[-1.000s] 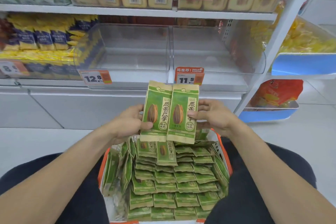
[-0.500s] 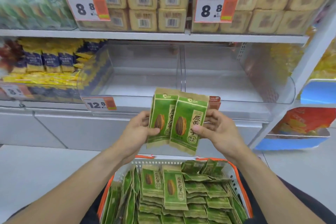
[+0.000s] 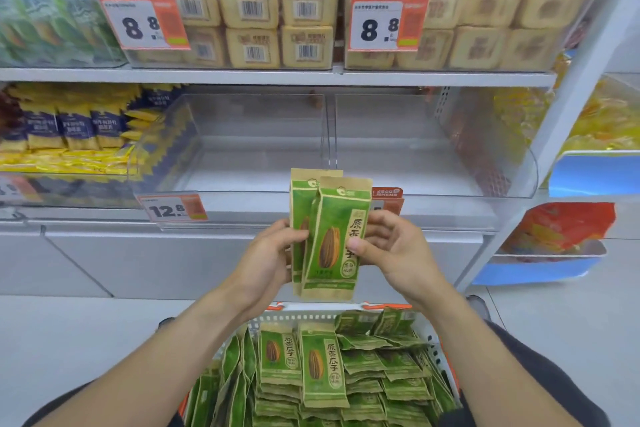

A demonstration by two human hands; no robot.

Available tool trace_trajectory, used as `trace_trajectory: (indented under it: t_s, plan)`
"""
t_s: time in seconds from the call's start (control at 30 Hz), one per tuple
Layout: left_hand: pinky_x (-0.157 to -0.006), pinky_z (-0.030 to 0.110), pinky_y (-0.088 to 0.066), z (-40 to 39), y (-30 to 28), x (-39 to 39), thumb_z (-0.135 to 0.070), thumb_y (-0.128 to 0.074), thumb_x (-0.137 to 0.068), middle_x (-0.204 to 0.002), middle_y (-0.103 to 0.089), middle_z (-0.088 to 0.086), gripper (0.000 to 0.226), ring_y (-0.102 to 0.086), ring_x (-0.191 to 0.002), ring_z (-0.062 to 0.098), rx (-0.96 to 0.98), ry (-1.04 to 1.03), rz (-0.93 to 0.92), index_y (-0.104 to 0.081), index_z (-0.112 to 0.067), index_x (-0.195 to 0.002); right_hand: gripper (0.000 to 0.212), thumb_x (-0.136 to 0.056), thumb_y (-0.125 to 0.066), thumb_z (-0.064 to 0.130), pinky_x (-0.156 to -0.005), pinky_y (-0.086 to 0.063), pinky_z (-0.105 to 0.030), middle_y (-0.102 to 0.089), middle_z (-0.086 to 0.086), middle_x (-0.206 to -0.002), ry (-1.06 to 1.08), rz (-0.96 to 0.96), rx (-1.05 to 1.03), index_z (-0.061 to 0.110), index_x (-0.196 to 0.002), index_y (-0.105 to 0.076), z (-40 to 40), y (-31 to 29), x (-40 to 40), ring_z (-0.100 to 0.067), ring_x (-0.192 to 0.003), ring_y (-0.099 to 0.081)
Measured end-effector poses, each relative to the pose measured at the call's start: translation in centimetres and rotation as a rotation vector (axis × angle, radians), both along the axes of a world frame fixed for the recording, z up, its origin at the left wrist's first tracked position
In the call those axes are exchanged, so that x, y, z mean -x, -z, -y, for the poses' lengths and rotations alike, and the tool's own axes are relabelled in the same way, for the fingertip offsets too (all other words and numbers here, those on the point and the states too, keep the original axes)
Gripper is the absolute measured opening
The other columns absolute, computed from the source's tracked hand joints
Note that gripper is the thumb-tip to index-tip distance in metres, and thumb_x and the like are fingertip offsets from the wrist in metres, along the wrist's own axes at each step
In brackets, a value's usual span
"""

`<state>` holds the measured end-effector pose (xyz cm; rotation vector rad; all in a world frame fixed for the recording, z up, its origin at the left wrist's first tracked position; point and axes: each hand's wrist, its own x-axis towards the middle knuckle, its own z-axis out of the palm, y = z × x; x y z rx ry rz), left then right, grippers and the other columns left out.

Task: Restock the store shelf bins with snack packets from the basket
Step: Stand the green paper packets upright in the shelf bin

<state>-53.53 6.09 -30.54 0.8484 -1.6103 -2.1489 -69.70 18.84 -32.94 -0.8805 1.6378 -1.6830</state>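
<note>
Two green sunflower-seed packets (image 3: 329,236) stand upright and overlapped in front of the shelf, the right one lying over the left. My left hand (image 3: 268,255) grips their left edge, and my right hand (image 3: 391,246) pinches the front packet's right edge with the thumb on its face. Below them an orange-rimmed basket (image 3: 346,312) holds several more of the same packets (image 3: 322,367). Behind the held packets, two clear shelf bins stand bare: the left bin (image 3: 242,149) and the right bin (image 3: 415,149).
Blue and yellow snack packets (image 3: 69,128) fill the bin to the left. Tan boxed snacks (image 3: 252,21) sit on the shelf above with 8.8 price tags. A 12.8 tag (image 3: 173,210) hangs on the left bin. Blue bins with orange packets (image 3: 554,236) stand right.
Both hands lifted the two packets from just above the basket toward the bins. The packets went from side by side to overlapped. The view tilted upward.
</note>
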Motion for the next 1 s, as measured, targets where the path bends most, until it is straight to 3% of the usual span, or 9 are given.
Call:
trace_trajectory:
  t_s: [0.13,0.27,0.47,0.53,0.6,0.7,0.77,0.87,1.0]
  plan:
    - [-0.092,0.056,-0.054,-0.1,-0.4,-0.1,-0.037,-0.063,-0.092,-0.119,-0.069,0.016,0.048,-0.067,-0.109,0.035,0.040,0.001,-0.039,-0.056,-0.007,-0.129,0.029,-0.084,-0.079,0.015,-0.078,-0.061,-0.044,-0.073,0.005,-0.105,0.054,-0.137,-0.024,0.018,-0.108,-0.064,1.8,0.5,-1.3,-0.016,-0.099,-0.069]
    - [-0.086,0.039,-0.059,0.1,-0.4,-0.3,-0.033,-0.069,-0.081,-0.115,-0.072,0.007,0.049,-0.070,-0.105,0.024,0.200,-0.054,-0.035,-0.057,-0.012,-0.124,0.034,-0.088,-0.073,0.015,-0.077,-0.062,-0.044,-0.070,0.008,-0.112,0.015,-0.049,0.038,0.025,-0.117,-0.059,2.8,0.2,-2.3,-0.020,-0.098,-0.072]
    - [-0.089,0.038,-0.057,2.3,-0.8,-2.0,-0.032,-0.065,-0.084,-0.119,-0.070,0.004,0.050,-0.069,-0.108,0.020,0.272,-0.006,-0.036,-0.050,-0.017,-0.130,0.068,-0.084,-0.073,0.031,-0.072,-0.062,-0.039,-0.067,0.003,-0.123,-0.093,-0.020,0.016,0.023,-0.144,-0.040,3.5,-1.6,-3.5,-0.018,-0.098,-0.072]
    - [-0.088,0.038,-0.057,3.6,-1.5,-2.8,-0.031,-0.062,-0.084,-0.120,-0.070,0.004,0.052,-0.069,-0.108,0.022,0.272,-0.007,-0.050,-0.047,-0.019,-0.133,0.073,-0.078,-0.079,0.037,-0.069,-0.063,-0.042,-0.066,0.003,-0.118,-0.132,-0.114,-0.042,0.024,-0.140,-0.043,4.6,-3.4,-3.7,-0.018,-0.093,-0.072]
    - [-0.088,0.042,-0.057,5.2,-2.4,-3.4,-0.031,-0.061,-0.084,-0.120,-0.070,0.003,0.054,-0.069,-0.108,0.023,0.289,-0.032,-0.067,-0.045,-0.020,-0.135,0.060,-0.079,-0.083,0.032,-0.065,-0.063,-0.041,-0.067,0.003,-0.111,-0.177,-0.222,-0.083,0.022,-0.130,-0.051,7.1,-5.3,-3.9,-0.018,-0.088,-0.072]
    - [-0.091,0.044,-0.057,9.1,-3.7,-3.4,-0.039,-0.061,-0.085,-0.120,-0.068,-0.003,0.055,-0.068,-0.107,0.016,0.443,-0.135,-0.038,-0.044,-0.025,-0.135,0.057,-0.081,-0.083,0.023,-0.060,-0.059,-0.034,-0.067,-0.003,-0.114,-0.222,-0.215,-0.098,0.014,-0.126,-0.050,12.8,-7.2,-3.7,-0.021,-0.089,-0.073]
    - [-0.094,0.037,-0.054,12.2,-3.8,-3.3,-0.041,-0.060,-0.091,-0.123,-0.061,-0.007,0.057,-0.063,-0.110,0.011,0.674,-0.259,0.069,-0.039,-0.025,-0.141,0.059,-0.081,-0.082,0.018,-0.057,-0.056,-0.032,-0.066,-0.008,-0.117,-0.223,-0.140,-0.133,0.010,-0.127,-0.046,17.5,-7.4,-3.0,-0.024,-0.095,-0.072]
    - [-0.097,0.040,-0.044,16.7,-2.1,-4.2,-0.042,-0.059,-0.093,-0.122,-0.053,0.005,0.057,-0.051,-0.113,0.022,1.136,-0.474,0.297,-0.042,-0.014,-0.140,0.055,-0.083,-0.080,0.014,-0.054,-0.054,-0.029,-0.069,-0.011,-0.115,-0.167,-0.085,-0.193,0.005,-0.126,-0.046,24.7,-6.0,-1.3,-0.022,-0.088,-0.072]
    - [-0.097,0.044,-0.040,19.3,-1.2,-5.5,-0.056,-0.056,-0.081,-0.116,-0.057,0.001,0.051,-0.047,-0.114,0.027,1.258,-0.225,0.665,-0.061,-0.024,-0.120,0.040,-0.086,-0.077,0.012,-0.056,-0.058,-0.028,-0.073,-0.011,-0.109,-0.065,-0.113,-0.249,0.002,-0.120,-0.059,33.0,-2.9,0.6,-0.022,-0.084,-0.072]
